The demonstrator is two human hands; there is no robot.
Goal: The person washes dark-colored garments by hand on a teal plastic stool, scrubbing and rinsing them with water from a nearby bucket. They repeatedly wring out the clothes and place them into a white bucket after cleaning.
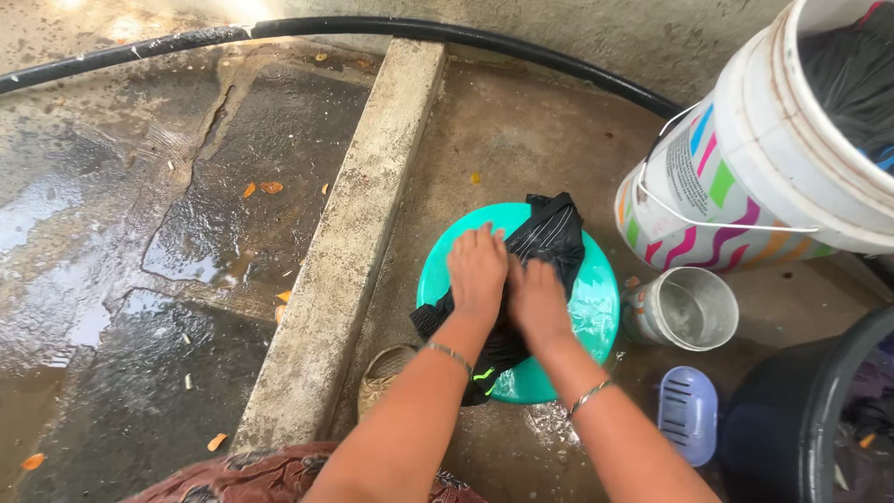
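Note:
A wet black garment (pixel 549 237) lies spread over an upturned teal plastic basin (pixel 596 312) on the wet concrete floor. My left hand (pixel 477 270) presses flat on the cloth near its left side, fingers together pointing away from me. My right hand (pixel 535 298) lies beside it, touching it, also pressed palm-down on the cloth. Both wrists wear thin metal bangles. Soapy water shines on the basin's right part.
A white bucket (pixel 745 177) with coloured stripes holds dark cloth at the upper right. A small metal mug (pixel 689 309), a lilac soap box (pixel 689 410) and a black tub (pixel 792 419) sit right. A concrete kerb (pixel 345 242) and black hose (pixel 372 28) lie left and beyond.

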